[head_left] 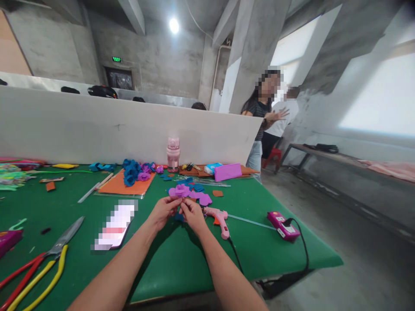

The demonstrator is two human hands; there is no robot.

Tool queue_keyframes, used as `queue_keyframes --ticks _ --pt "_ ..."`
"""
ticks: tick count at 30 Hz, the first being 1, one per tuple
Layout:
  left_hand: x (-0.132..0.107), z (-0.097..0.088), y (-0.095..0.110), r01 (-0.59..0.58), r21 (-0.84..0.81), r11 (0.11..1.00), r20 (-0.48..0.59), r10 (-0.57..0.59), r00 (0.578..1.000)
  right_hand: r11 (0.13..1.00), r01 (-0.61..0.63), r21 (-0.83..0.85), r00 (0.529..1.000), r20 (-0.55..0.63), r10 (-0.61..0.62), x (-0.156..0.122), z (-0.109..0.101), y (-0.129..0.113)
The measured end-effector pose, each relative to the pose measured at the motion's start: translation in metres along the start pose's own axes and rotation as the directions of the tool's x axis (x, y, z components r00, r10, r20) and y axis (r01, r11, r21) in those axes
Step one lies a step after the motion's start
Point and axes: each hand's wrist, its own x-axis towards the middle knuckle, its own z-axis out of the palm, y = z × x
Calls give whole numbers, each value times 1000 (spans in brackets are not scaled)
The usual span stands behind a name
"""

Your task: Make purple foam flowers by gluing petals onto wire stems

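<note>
My left hand and my right hand meet fingertip to fingertip above the green table. Both are closed in a pinch at the lower edge of a purple craft flower, which looks like foam or felt; the exact grip is hidden by the fingers. Just right of it lie loose purple petals, with blue cut pieces behind. A pink hot glue gun rests on its side next to my right hand, a clear glue stick trailing from its back.
A phone and open scissors lie to the left. Blue flowers sit on an orange sheet. A pink bottle stands by the white partition. A purple power strip with a cord is right. Two people stand beyond.
</note>
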Motion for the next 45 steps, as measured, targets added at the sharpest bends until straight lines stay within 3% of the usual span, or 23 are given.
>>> queue_keyframes --ticks 4,8,15,20,23,25,27,30,37,45 --pt "0 1 0 -13 -46 999 -1 13 1000 983 -95 159 995 43 89 0 2 -4" --pt "-1 2 2 -12 -59 998 6 13 1000 970 -119 213 992 65 108 0 3 -6" --pt "1 0 -1 -7 -56 998 35 9 999 972 -125 200 990 94 108 -1 3 -5" --pt "1 -1 1 -1 -54 999 -45 -1 999 981 -142 131 989 70 134 0 2 -5" --pt "1 -2 3 -24 -46 999 -60 21 998 994 1 -107 990 -139 -16 -2 -2 -9" --pt "0 -2 4 -1 -30 1000 -34 0 999 947 112 -300 941 -274 -198 -4 -6 -13" --pt "-1 -1 4 46 -19 999 9 -46 999 890 181 -420 890 -316 -330 -6 -8 -17" --pt "-2 0 2 93 -12 996 73 -92 993 826 266 -497 851 -280 -443 -7 -10 -20" --pt "-3 -1 -1 95 49 994 144 -101 984 765 300 -570 843 -217 -493 -6 -12 -21" --pt "-5 2 1 112 108 988 154 -128 980 749 301 -590 814 -250 -524 -7 -12 -22"
